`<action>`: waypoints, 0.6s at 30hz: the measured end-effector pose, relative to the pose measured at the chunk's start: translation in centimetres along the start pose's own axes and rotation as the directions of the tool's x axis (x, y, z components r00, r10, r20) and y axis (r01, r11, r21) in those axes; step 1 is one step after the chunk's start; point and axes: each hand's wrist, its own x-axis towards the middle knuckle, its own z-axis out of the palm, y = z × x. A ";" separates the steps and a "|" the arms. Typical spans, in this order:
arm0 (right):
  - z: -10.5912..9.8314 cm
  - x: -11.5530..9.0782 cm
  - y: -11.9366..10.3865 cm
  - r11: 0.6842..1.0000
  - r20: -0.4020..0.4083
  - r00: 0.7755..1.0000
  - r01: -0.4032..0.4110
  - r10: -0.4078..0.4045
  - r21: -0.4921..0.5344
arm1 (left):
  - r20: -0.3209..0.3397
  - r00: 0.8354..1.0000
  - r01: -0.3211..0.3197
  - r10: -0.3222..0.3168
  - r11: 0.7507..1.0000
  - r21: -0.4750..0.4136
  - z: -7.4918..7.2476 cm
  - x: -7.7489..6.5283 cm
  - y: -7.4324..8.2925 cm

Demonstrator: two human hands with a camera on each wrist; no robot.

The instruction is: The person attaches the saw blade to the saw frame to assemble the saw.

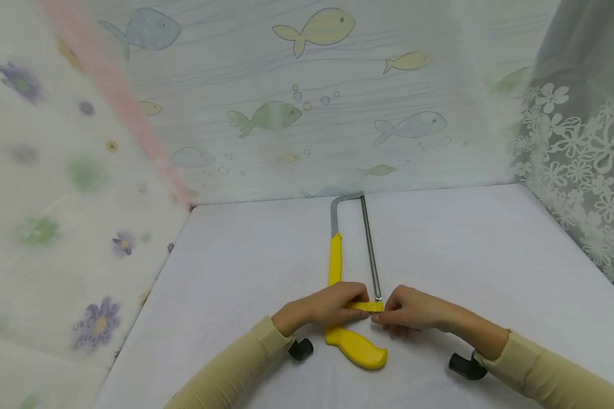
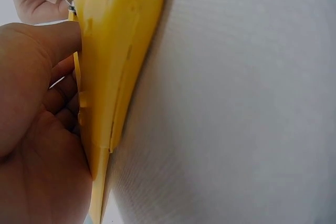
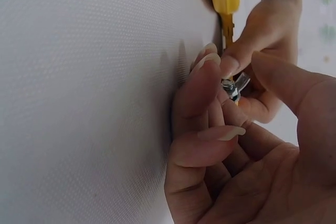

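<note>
A hacksaw lies on the white table, its grey frame [image 1: 334, 218] and yellow handle [image 1: 360, 349] pointing away and toward me. The narrow blade [image 1: 370, 250] runs along its right side. My left hand [image 1: 332, 304] grips the yellow lower crossbar [image 1: 372, 307] between thumb and fingers. My right hand [image 1: 414, 309] is at the crossbar's right end, fingers loosely bent round a small metal wing nut [image 3: 236, 86]. In the right wrist view the thumb stands apart from the wing nut; fingertip contact is partly hidden. The left wrist view shows the yellow handle [image 2: 113, 61] close up.
White cloth covers the table [image 1: 245, 244]. Behind it hangs a fish-patterned curtain [image 1: 307, 136], with flowered cloth [image 1: 56, 216] at the left and a grey lace curtain [image 1: 593, 147] at the right. A black wrist mount [image 1: 301, 349] sits under the left sleeve.
</note>
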 end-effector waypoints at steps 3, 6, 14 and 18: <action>0.1 0.1 0.0 1.000 -0.004 1.000 -0.008 0.008 -0.001 | -0.001 1.000 0.000 0.000 1.000 -0.008 0.0 0.0 0.0; 0.1 0.0 -0.1 1.000 -0.004 1.000 -0.012 0.012 0.001 | -0.002 1.000 0.000 0.000 1.000 -0.005 0.0 0.0 0.0; -0.2 -0.2 -0.2 1.000 -0.017 1.000 -0.012 0.012 -0.017 | -0.003 1.000 0.006 -0.006 1.000 0.010 0.0 0.0 -0.1; -0.4 -0.2 0.2 1.000 -0.024 1.000 -0.011 0.010 -0.016 | -0.003 1.000 0.014 -0.014 1.000 0.006 0.0 0.0 0.0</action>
